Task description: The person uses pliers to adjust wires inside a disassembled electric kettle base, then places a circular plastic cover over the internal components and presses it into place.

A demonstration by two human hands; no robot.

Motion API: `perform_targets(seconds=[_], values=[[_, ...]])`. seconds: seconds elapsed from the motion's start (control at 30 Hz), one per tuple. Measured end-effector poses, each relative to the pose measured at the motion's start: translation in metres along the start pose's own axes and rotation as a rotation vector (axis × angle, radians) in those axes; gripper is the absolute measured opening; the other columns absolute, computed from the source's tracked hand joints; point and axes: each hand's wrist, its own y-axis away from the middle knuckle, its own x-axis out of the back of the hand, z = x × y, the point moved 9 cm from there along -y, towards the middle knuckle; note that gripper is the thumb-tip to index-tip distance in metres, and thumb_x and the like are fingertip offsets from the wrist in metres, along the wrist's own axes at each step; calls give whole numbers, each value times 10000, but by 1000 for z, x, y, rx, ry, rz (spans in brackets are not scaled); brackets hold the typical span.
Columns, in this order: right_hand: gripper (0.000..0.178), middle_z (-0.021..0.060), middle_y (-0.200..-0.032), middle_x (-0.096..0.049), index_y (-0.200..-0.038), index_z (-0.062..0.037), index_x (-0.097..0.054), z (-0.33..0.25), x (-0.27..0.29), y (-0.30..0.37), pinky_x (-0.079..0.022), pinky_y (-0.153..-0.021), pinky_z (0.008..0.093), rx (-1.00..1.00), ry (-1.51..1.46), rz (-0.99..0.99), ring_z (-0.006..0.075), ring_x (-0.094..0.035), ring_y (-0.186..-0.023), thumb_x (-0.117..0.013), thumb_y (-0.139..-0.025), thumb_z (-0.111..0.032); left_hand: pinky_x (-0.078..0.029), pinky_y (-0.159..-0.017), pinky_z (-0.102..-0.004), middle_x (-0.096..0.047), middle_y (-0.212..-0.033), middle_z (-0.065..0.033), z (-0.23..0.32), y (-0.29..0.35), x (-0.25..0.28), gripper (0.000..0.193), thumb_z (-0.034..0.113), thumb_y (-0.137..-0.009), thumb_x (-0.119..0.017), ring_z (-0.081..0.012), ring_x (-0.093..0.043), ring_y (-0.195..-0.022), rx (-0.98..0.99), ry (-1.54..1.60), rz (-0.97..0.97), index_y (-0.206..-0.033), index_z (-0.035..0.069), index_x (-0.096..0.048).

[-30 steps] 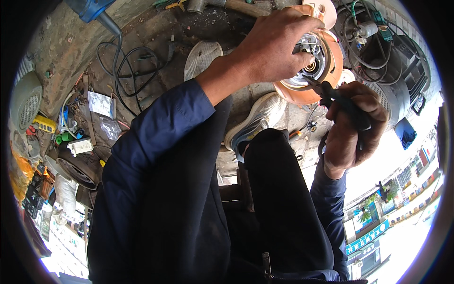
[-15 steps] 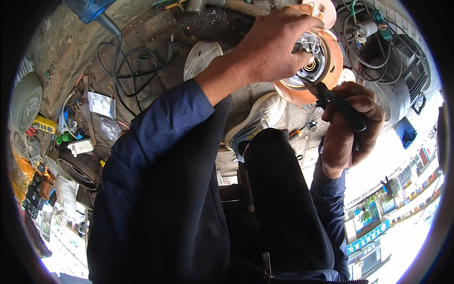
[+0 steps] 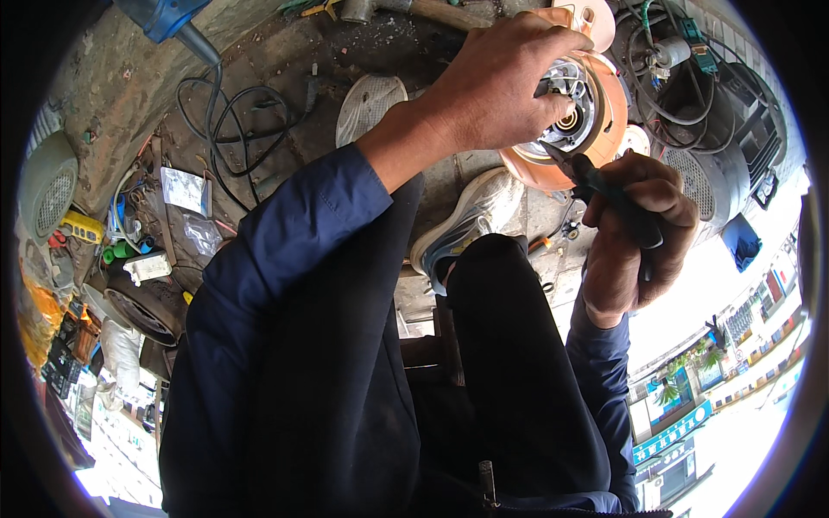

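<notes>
A round orange housing (image 3: 609,129) with an open metal inside and a small coiled spring-like part (image 3: 567,119) is on the ground ahead. My left hand (image 3: 496,86) grips its left side, thumb over the metal inside and index finger stretched toward the far rim. Part of the inside is hidden under that hand. Dark-handled pliers (image 3: 626,207) are held in my right hand (image 3: 643,233). Their pointed jaws reach over the housing's near edge, below the coiled part; whether the tips touch anything, I cannot tell.
A hammer (image 3: 414,10) lies at the far side. Black cable (image 3: 229,129) loops on the left, beneath a blue power tool (image 3: 164,17). At right stand a dark machine (image 3: 743,112) and wires. My shoe (image 3: 475,216) is close to the housing. Assorted parts clutter the far left.
The pliers have shifted slightly left and their handles have tipped lower, so more of the jaws shows. My right hand has turned a little with them. My left hand stays put.
</notes>
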Motion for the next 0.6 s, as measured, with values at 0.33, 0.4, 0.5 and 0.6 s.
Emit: perform_targets(seconds=[0.33,0.4,0.5,0.6], values=[[224,240,-1186,-677,-1216,-15,-538,-1,2,-2,-544,-681,264,22,15,8,136,-632,-761,-596,-1006,33,-483,-1187,-502,-621,-1456,-247,6,2,3,604,121,-861,-770,-413,-608,-1369,-101,-120,175,-1443,36,-634],[232,241,-1187,-678,-1219,-15,-537,-2,2,0,-544,-681,264,3,9,9,135,-632,-760,-598,-1000,31,-380,-1262,-505,-519,-1570,-298,-1,1,-4,655,55,-891,-726,-465,-466,-1511,-39,-33,37,-1513,-36,-543],[236,241,-1188,-679,-1221,-16,-536,-3,5,-2,-546,-682,265,5,0,25,134,-631,-758,-595,-998,31,-534,-1150,-500,-679,-1386,-221,9,3,5,575,153,-845,-793,-386,-678,-1299,-113,-161,230,-1403,68,-684],[235,239,-1184,-680,-1220,-17,-534,-1,6,-5,-548,-685,266,22,20,32,133,-629,-759,-589,-999,38,-535,-1146,-500,-686,-1372,-220,6,4,3,574,157,-845,-794,-385,-680,-1294,-110,-136,214,-1401,66,-686]])
